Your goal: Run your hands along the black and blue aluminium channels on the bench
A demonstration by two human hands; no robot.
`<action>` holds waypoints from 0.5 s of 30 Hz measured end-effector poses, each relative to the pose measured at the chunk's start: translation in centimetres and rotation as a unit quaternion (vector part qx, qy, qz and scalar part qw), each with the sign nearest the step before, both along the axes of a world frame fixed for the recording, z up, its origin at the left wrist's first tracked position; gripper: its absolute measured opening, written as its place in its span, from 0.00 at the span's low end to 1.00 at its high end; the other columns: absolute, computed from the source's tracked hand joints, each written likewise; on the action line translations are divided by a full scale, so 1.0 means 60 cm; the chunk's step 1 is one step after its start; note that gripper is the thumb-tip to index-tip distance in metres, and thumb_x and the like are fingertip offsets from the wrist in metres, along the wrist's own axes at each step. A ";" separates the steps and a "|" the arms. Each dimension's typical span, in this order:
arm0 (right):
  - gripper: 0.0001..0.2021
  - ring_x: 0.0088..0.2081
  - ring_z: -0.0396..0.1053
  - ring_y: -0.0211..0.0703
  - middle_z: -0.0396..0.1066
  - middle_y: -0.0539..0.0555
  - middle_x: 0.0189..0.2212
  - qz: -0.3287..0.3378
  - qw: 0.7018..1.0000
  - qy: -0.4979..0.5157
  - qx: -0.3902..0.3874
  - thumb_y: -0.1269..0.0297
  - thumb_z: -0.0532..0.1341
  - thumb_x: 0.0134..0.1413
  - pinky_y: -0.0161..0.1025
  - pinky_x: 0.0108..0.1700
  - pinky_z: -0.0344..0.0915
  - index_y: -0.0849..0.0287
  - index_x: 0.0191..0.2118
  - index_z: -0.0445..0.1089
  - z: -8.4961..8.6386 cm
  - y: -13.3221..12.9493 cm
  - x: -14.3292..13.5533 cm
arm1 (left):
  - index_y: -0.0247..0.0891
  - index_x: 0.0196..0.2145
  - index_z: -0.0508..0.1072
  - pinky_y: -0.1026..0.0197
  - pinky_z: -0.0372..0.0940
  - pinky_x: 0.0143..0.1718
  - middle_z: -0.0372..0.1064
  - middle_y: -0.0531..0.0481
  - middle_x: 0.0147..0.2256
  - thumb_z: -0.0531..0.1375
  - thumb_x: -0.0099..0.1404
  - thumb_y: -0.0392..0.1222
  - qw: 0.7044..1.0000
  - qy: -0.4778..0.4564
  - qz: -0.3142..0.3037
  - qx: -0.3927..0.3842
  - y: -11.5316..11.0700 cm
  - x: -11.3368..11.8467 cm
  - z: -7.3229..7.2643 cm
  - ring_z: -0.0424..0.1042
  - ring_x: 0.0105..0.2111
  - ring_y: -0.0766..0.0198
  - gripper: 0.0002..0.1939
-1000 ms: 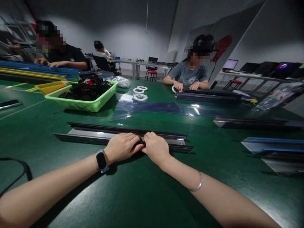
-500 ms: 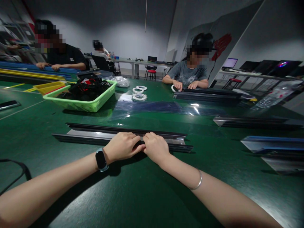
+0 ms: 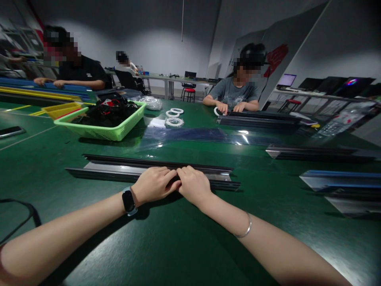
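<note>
A long black metal channel profile (image 3: 110, 169) with a silvery inner face lies across the green table (image 3: 166, 246) in front of me. My left hand (image 3: 154, 182), with a watch on the wrist, has its fingers curled over the near wall of the profile. Right beside it, my right hand (image 3: 193, 184) grips the same wall, its fingers bent over into the channel. The thumbs and fingertips of both hands meet near the middle-right of the profile. Whatever small thing may lie under the fingertips is hidden.
A green basket (image 3: 119, 129) of dark parts stands at the back left, near white tape rolls (image 3: 174, 121). Clear plastic film (image 3: 190, 137) lies beyond the profile. More profiles (image 3: 342, 180) lie at right. A co-worker (image 3: 235, 95) sits opposite, another person (image 3: 80, 71) at left.
My right hand has shifted very slightly left along the profile, closer to my left hand. The profile itself looks almost unmoved. At left, the other person's hands have slid left.
</note>
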State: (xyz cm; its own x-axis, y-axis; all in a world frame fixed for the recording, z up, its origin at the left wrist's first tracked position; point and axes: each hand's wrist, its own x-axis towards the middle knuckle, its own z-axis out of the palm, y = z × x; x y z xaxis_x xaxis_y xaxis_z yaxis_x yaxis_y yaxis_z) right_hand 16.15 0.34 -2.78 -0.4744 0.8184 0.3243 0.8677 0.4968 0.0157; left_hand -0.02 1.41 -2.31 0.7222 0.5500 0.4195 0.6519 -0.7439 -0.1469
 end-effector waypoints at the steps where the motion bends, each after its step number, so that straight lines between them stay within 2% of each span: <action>1: 0.06 0.35 0.62 0.43 0.66 0.52 0.30 -0.001 1.000 0.000 -0.002 0.70 0.55 0.45 0.36 0.32 0.58 0.59 0.33 0.62 0.002 -0.001 -0.001 | 0.36 0.29 0.65 0.63 0.57 0.26 0.65 0.50 0.24 0.48 0.63 0.46 1.000 -0.004 -0.001 0.002 0.000 0.000 -0.001 0.65 0.25 0.65 0.13; 4: 0.08 0.36 0.62 0.43 0.67 0.52 0.30 -0.008 1.000 0.001 -0.010 0.70 0.55 0.45 0.36 0.32 0.58 0.58 0.35 0.61 0.007 -0.005 -0.003 | 0.36 0.31 0.65 0.63 0.57 0.26 0.65 0.50 0.25 0.48 0.63 0.46 1.000 -0.023 0.004 0.011 -0.002 0.000 -0.005 0.65 0.26 0.65 0.12; 9: 0.17 0.36 0.64 0.41 0.67 0.52 0.34 -0.047 0.998 0.045 -0.027 0.69 0.53 0.47 0.34 0.32 0.58 0.55 0.46 0.56 0.011 -0.015 -0.005 | 0.36 0.31 0.65 0.63 0.57 0.26 0.65 0.50 0.24 0.48 0.63 0.45 1.000 -0.021 0.013 0.016 -0.002 0.001 -0.005 0.65 0.25 0.65 0.11; 15: 0.17 0.37 0.65 0.42 0.67 0.53 0.33 -0.041 0.998 0.022 -0.051 0.70 0.53 0.46 0.34 0.34 0.60 0.55 0.45 0.57 0.012 -0.015 -0.005 | 0.36 0.30 0.66 0.63 0.57 0.26 0.65 0.50 0.24 0.48 0.63 0.45 1.000 -0.006 -0.002 0.014 -0.001 0.001 -0.003 0.65 0.25 0.65 0.12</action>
